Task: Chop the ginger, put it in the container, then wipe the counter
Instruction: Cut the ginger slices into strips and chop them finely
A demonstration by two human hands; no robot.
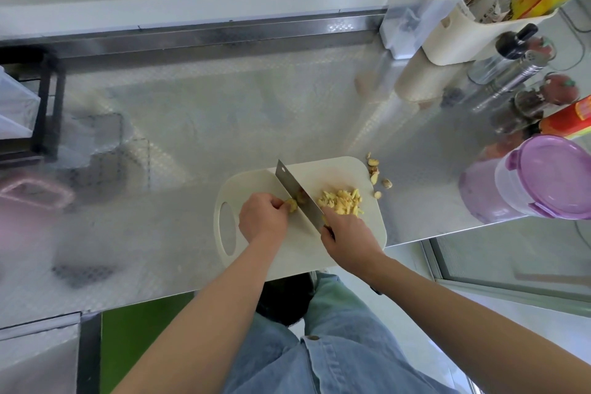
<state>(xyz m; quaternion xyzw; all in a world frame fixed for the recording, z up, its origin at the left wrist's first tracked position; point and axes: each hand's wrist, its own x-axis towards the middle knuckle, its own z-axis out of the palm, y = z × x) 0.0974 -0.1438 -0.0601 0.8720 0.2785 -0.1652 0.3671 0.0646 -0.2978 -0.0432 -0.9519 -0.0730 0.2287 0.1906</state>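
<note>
A white cutting board (256, 181) lies at the near edge of the steel table (192, 137), its handle hole to the left. The left hand (263, 219) rests on the board, its fingers (277, 202) curled in narrowly and pinching a small piece of ginger (291, 205) down against it. The right hand (347, 235) grips the handle of a cleaver (295, 192), with the fingers wrapped tight round it, and the handle is mostly hidden. The blade slants across the board, just beside the held piece on its right. Beyond the blade sits a pile of chopped ginger (340, 201) in pale yellow strips, right against the right hand. Peel scraps (373, 169) lie scattered on the table just off the board's far right corner. A clear container (499, 189) with a purple lid (556, 176) on it stands well apart to the right, near the table's edge. Bottles (508, 67) crowd behind it
</note>
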